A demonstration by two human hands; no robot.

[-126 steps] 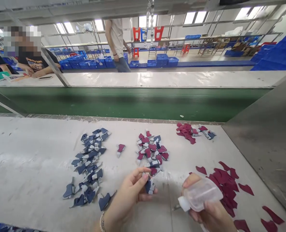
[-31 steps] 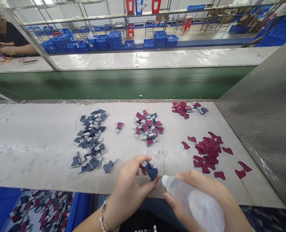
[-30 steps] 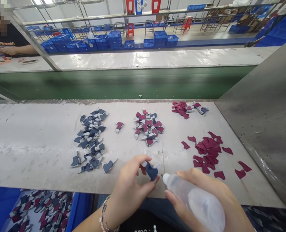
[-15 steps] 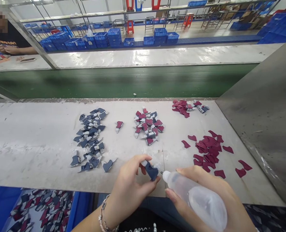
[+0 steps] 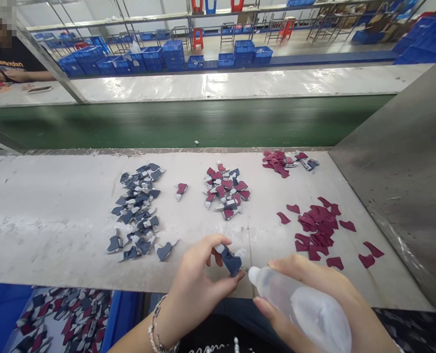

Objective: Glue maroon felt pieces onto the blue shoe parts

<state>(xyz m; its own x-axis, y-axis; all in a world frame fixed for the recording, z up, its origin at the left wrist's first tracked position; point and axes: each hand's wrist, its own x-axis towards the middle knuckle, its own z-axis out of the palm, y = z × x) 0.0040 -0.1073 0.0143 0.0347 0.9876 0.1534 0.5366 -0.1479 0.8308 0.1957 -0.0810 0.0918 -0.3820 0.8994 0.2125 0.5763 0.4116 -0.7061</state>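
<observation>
Between the thumb and fingers of my left hand point(image 5: 203, 279) is a small dark blue and grey plastic part point(image 5: 231, 261), held above the table's near edge. My right hand point(image 5: 313, 289) is wrapped round a translucent squeeze bottle point(image 5: 306, 306) with a white cap and a thin needle tip. That tip points left, right at the lower edge of the blue part; whether it touches I cannot tell. Maroon curved pieces point(image 5: 317, 225) lie loose beyond my right hand. Blue-grey parts point(image 5: 139, 206) form a long pile to the left, and parts with maroon faces point(image 5: 225, 191) are heaped in the middle.
A blue bin point(image 5: 124, 314) holding many finished-looking parts stands below the table at left. A metal panel point(image 5: 397, 181) rises on the right. Past the white table point(image 5: 56, 215) runs a green conveyor belt point(image 5: 166, 125). Another person point(image 5: 15, 63) sits at far left.
The bottle in my right hand has shifted slightly right and down. My left hand keeps the blue part nearly still. A small white scrap on the green belt has moved left.
</observation>
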